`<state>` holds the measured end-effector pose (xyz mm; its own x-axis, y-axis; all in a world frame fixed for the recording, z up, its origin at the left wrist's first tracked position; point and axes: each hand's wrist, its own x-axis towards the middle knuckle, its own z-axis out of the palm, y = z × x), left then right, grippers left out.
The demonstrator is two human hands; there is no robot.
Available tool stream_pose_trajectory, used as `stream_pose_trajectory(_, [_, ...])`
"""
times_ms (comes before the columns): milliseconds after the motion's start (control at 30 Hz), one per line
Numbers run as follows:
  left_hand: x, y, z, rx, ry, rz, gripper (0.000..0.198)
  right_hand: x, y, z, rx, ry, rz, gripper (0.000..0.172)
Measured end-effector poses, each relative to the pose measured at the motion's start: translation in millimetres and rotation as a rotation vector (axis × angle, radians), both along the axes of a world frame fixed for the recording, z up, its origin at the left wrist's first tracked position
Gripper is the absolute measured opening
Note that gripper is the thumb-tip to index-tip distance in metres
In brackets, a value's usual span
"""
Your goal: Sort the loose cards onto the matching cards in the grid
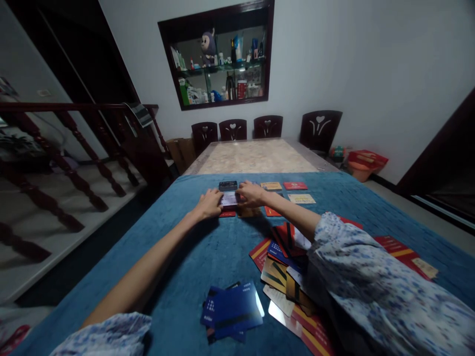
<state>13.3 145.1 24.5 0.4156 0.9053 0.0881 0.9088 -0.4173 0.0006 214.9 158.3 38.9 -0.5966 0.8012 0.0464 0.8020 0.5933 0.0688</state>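
Both my arms reach forward over a blue cloth (208, 252). My left hand (210, 203) and my right hand (251, 193) pinch the two ends of a pale card (229, 199) just above the cloth. A dark card (227, 185) lies right behind it, and a red card (227, 214) lies just in front. More single cards lie to the right: a yellow one (271, 186), a red one (295, 185) and a cream one (302, 199). Close to me are a stack of blue cards (233, 311) and a loose heap of mixed cards (282, 277), partly under my right sleeve.
The cloth covers the near part of a long table with a bare marble top (256, 155) beyond. Several dark chairs (232, 129) stand at the far end. A wooden stair railing (74, 148) runs on the left. A wall niche (220, 59) holds bottles and a toy. A red basket (365, 163) sits on the floor.
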Motion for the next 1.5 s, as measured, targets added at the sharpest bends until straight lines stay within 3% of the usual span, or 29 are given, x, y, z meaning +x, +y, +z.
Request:
stream_pose_trajectory(767, [-6.4, 63.2, -18.9, -0.065, 0.054, -0.006, 0.032, -18.6, 55.1, -23.8, -0.094, -0.006, -0.087, 0.033])
stream_pose_trajectory(1067, [-12.0, 71.4, -21.6, -0.077, 0.025, -0.020, 0.031, -18.3, 65.6, -29.8, -0.095, 0.016, -0.066, 0.033])
stream_pose_trajectory(1500, [-9.8, 72.9, -18.2, -0.104, 0.028, -0.012, 0.030, -22.2, 55.3, -18.2, -0.144, -0.008, -0.052, 0.031])
